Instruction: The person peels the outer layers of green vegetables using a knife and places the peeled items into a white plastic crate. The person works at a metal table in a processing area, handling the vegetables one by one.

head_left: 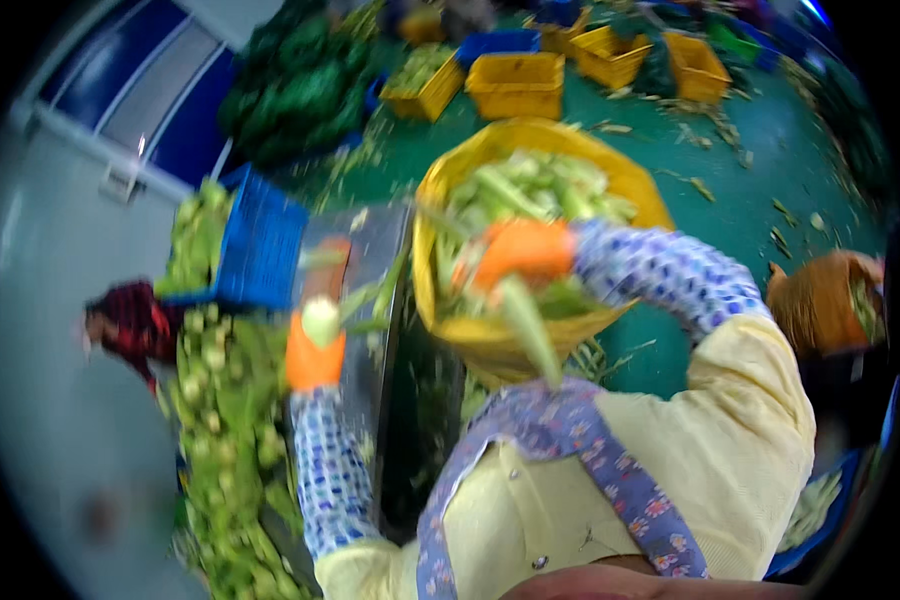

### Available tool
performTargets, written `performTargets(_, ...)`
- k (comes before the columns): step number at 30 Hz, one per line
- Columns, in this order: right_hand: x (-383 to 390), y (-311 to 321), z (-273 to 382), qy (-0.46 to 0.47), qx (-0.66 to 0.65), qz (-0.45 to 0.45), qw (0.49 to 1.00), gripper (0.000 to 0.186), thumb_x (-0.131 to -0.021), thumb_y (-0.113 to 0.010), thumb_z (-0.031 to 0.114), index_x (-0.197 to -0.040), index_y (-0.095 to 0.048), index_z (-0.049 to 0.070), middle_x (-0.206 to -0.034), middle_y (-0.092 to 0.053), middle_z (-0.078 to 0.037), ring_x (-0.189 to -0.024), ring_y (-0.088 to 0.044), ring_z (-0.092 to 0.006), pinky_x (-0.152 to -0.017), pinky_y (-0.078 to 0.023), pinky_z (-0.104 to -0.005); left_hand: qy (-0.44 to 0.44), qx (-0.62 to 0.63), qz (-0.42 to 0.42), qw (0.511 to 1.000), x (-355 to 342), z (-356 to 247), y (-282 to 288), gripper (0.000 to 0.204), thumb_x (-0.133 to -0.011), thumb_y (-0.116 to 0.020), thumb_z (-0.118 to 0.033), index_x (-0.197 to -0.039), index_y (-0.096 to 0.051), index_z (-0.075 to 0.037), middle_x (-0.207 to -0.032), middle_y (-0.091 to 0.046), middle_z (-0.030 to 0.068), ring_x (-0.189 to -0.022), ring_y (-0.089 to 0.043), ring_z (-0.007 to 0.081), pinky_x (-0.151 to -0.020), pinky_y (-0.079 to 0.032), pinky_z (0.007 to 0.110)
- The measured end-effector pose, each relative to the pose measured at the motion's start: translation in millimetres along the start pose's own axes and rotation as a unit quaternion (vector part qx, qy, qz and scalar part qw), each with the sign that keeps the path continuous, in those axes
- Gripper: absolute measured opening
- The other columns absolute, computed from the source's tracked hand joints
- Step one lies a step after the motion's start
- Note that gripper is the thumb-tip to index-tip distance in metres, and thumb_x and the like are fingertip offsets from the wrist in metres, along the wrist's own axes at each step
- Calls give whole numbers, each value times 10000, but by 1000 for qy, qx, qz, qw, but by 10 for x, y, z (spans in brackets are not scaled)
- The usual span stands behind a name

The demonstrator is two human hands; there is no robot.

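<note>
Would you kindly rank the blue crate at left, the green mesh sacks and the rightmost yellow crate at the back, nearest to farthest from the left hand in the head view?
From the left hand:
1. Blue crate, just beyond, slightly left.
2. Green mesh sacks, farther back.
3. Rightmost yellow crate, back, well right.

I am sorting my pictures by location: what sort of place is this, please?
Probably a produce-trimming workroom: a long heap of green produce, a large yellow container of pale green pieces and yellow crates on a scrap-littered green floor suggest it.
</note>
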State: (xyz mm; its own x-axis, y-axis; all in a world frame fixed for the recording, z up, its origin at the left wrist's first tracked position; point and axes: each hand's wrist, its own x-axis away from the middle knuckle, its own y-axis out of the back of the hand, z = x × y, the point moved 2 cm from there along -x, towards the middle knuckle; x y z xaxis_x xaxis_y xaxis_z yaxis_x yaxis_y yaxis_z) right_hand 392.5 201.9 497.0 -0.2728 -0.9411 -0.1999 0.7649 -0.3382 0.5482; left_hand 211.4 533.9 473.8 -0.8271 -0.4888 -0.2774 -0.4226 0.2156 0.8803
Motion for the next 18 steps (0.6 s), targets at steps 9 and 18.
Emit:
performTargets(9,80,491,-476,-223,201,-178,937,347,-906,-745,178,-1226,-701,48,-1049,-765,-121,-988,-749,-225,-840,-585,-348,-16,438,27,899,564,-803,-556,629,-723,-947,-199,-1243,-630,-45,-1110,-719,70,-957,-693,177,-872,-570,347)
performTargets(18,67,-319,12,-132,286,-51,948,431,-818,-688,213,-1246,-695,169,-973,-738,-152,-881,-703,-379,-751,-562,-470,46,467,122,875,752,-1425,-739,615,-712,-928,-216,-1229,-654,-28,-1100,-746,119,-968,-736,214,-861,-583,357)
